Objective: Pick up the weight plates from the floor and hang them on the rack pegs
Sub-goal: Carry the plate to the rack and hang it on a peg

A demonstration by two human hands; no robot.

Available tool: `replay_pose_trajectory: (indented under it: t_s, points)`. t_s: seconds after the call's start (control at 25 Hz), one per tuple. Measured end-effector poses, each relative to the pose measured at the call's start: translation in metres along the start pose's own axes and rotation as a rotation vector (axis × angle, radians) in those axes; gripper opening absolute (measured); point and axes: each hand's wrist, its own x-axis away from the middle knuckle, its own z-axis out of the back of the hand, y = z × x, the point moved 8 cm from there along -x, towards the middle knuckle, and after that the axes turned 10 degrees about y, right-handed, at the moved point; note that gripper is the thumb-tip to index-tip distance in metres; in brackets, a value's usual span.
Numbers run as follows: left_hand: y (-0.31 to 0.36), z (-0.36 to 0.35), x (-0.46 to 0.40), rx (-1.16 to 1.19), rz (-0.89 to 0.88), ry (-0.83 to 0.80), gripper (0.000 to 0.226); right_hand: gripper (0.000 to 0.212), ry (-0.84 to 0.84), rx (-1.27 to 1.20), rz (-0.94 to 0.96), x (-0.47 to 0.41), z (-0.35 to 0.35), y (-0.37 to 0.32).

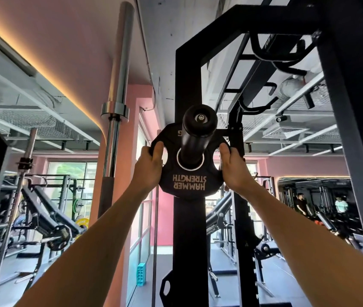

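A small black weight plate with upside-down "HAMMER STRENGTH" lettering sits on a black rack peg, the peg passing through its centre hole. The peg sticks out toward me from the black rack upright. My left hand grips the plate's left rim, fingers curled through a grip hole. My right hand holds the right rim the same way. Both arms reach up from below.
A chrome barbell stands upright left of the rack. More black rack frame and pull-up handles rise at the right. Benches and machines fill the background on both sides. A teal block lies on the floor.
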Motion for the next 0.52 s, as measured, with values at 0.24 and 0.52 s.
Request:
replay_pose_trajectory:
  t_s: [0.24, 0.52]
  points:
    - [0.006, 0.007, 0.029, -0.095, -0.017, -0.082, 0.046, 0.056, -0.132, 0.045, -0.067, 0.019, 0.0, 0.011]
    - [-0.038, 0.047, 0.167, -0.239, 0.265, -0.245, 0.033, 0.044, -0.326, 0.129, -0.095, 0.152, 0.027, 0.045]
